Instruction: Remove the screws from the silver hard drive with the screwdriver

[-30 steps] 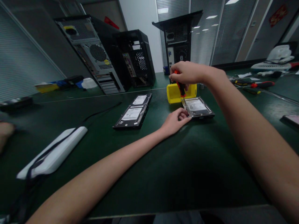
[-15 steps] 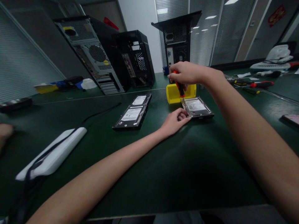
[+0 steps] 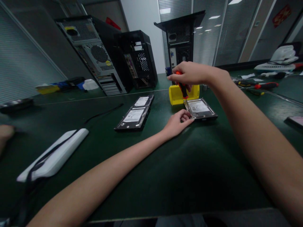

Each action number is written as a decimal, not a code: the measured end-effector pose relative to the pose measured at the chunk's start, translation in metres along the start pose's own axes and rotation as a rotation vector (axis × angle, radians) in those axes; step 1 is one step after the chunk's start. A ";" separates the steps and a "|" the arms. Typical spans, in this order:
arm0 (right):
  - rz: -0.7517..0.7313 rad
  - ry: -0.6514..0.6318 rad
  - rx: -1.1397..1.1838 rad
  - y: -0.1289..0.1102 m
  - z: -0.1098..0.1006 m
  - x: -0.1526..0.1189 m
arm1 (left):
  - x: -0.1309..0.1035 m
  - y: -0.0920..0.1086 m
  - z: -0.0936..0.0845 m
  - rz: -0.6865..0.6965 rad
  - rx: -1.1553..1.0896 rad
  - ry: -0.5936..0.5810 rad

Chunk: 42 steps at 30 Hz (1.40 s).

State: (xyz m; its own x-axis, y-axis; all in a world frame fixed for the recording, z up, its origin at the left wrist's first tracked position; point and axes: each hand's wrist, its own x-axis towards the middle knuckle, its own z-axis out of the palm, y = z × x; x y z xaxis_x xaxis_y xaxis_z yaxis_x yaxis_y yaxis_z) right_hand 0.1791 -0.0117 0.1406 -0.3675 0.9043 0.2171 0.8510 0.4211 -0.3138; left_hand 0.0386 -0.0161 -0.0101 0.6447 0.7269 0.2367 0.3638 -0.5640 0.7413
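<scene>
Hard drive [image 3: 200,106] flat on the desk [image 3: 153,176], right of centre, well back from the near edge, label up. Yellow bin [image 3: 173,95] just behind its left side; contents not visible.

Right hand [image 3: 187,73]: grip closed round the red-and-black handle of a screwdriver [image 3: 183,90], held steeply, shaft running down to the drive's left side. Left hand [image 3: 178,121]: fingers curled, thumb tip at the drive's near left corner. Looks like bracing; cannot tell whether this grip pinches the drive or the shaft.

Progress, as judged: screw work in hand at that left side. Top plate on, drive in one piece. Cannot tell whether the tip is seated, whether a screw is turning, or how many are out; tip lost beside the left fingers. No loose screws made out near the drive. Lifting of the plate not yet done, if that is part of the work.

Left of the bin, well apart from the hands: two more drives [image 3: 134,115], end to end, labels up, tops on, neither touched. Whether finished or waiting, cannot say. Other tools [image 3: 266,85] lie toward the right edge, out of use.
</scene>
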 end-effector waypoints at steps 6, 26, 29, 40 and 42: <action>0.007 -0.014 0.008 0.004 0.001 0.005 | 0.000 -0.001 0.000 0.005 -0.008 0.003; -0.017 0.020 -0.101 -0.001 0.005 0.006 | 0.003 0.001 0.001 -0.019 0.028 -0.001; -0.033 0.022 -0.118 -0.003 0.006 0.006 | 0.003 0.001 0.000 -0.028 0.031 -0.001; -0.014 0.029 -0.097 -0.001 0.005 0.006 | 0.002 0.002 0.000 -0.030 0.018 -0.005; -0.009 0.026 -0.095 0.000 0.005 0.007 | 0.002 0.003 -0.001 -0.032 0.016 -0.007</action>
State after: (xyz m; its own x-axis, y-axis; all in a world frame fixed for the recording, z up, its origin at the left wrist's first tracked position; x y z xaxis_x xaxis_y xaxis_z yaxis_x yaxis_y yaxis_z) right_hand 0.1746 -0.0053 0.1373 -0.3667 0.8979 0.2436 0.8798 0.4198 -0.2230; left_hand 0.0405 -0.0159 -0.0072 0.6376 0.7416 0.2085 0.3945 -0.5468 0.7385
